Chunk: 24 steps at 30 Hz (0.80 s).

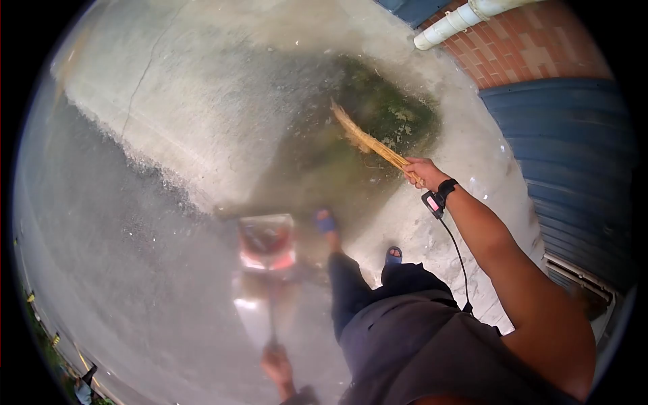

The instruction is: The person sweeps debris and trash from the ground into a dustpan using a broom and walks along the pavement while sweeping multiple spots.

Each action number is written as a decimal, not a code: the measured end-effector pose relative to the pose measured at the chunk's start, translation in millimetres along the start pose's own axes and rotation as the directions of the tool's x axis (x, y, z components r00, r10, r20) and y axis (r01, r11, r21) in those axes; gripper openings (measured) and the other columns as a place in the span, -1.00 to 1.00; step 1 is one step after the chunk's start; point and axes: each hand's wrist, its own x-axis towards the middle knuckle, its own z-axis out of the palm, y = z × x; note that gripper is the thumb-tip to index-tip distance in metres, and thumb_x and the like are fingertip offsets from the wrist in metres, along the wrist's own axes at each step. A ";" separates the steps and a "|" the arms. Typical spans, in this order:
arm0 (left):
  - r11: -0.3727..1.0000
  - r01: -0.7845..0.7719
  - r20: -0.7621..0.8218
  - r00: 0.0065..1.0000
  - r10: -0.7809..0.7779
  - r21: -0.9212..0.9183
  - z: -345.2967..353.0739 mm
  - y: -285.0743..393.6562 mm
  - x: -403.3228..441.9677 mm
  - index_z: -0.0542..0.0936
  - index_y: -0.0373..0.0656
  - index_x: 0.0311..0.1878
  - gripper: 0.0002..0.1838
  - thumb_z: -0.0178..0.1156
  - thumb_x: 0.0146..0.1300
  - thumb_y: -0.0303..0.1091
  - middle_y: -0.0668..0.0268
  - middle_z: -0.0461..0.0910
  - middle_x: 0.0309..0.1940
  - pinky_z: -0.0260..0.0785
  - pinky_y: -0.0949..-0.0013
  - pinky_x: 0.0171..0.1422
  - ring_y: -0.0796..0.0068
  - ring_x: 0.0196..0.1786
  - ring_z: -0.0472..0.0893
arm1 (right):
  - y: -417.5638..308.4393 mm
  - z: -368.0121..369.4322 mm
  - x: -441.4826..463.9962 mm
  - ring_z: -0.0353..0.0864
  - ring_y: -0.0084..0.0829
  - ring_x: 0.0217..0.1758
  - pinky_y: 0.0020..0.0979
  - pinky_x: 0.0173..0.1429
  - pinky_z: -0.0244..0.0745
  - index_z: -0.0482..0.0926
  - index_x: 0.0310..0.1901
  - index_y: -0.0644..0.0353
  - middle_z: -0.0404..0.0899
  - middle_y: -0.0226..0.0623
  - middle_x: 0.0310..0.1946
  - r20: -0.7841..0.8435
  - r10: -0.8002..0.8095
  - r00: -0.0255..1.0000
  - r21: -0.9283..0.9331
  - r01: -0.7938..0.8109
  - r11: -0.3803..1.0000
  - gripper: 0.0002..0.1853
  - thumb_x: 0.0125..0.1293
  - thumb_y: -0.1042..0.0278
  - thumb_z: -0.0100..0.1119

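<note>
My right hand (424,173) is closed around the bound end of a short straw broom (371,142). The broom's bristles point up and left over a dark, damp, greenish patch (398,111) on the concrete. At the lower middle my left hand (275,366) grips the handle of a long-handled dustpan (268,262), blurred by haze. The pan looks pale and shiny with red parts, and something dark shows inside that I cannot make out. It hangs or rests left of my feet; which of the two I cannot tell.
My feet in blue slippers (393,255) stand on the concrete (223,88). Darker paving (101,223) begins at a rough edge on the left. To the right are a blue corrugated shutter (567,142), a brick wall (533,47) and a white pipe (452,25).
</note>
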 end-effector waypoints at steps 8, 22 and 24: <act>0.997 -0.062 -0.027 0.998 0.061 -0.042 1.1 40.8 33.1 0.62 -0.39 -0.13 -0.80 0.28 0.30 -0.44 0.44 0.53 -0.43 0.31 0.46 -0.30 0.65 -0.37 0.39 | 29.3 -15.6 -69.0 0.44 -0.65 -0.56 -0.56 -0.60 0.29 0.33 0.52 -0.05 0.56 -0.43 -0.38 0.074 0.089 0.993 -0.044 -0.086 0.995 -0.35 0.43 0.34 0.24; 0.985 -0.160 0.074 0.985 0.155 0.060 6.9 131.0 70.5 0.64 -0.40 -0.07 -0.76 0.28 0.34 -0.39 0.48 0.49 -0.44 0.30 0.49 -0.29 0.66 -0.37 0.38 | -16.4 -162.8 -9.3 0.33 -0.64 -0.69 -0.50 -0.66 0.16 0.52 0.39 0.14 0.54 -0.39 -0.52 -0.205 -0.128 0.970 -0.318 0.058 0.946 -0.35 0.19 0.49 0.26; 0.979 -0.199 0.084 0.977 0.195 0.035 16.4 136.5 83.0 0.63 -0.40 -0.07 -0.75 0.29 0.34 -0.39 0.47 0.50 -0.46 0.31 0.47 -0.30 0.65 -0.38 0.38 | -23.4 -163.4 -18.2 0.33 -0.66 -0.67 -0.51 -0.66 0.16 0.56 0.34 0.10 0.50 -0.45 -0.53 -0.209 -0.163 0.964 -0.257 0.106 0.960 -0.40 0.19 0.48 0.24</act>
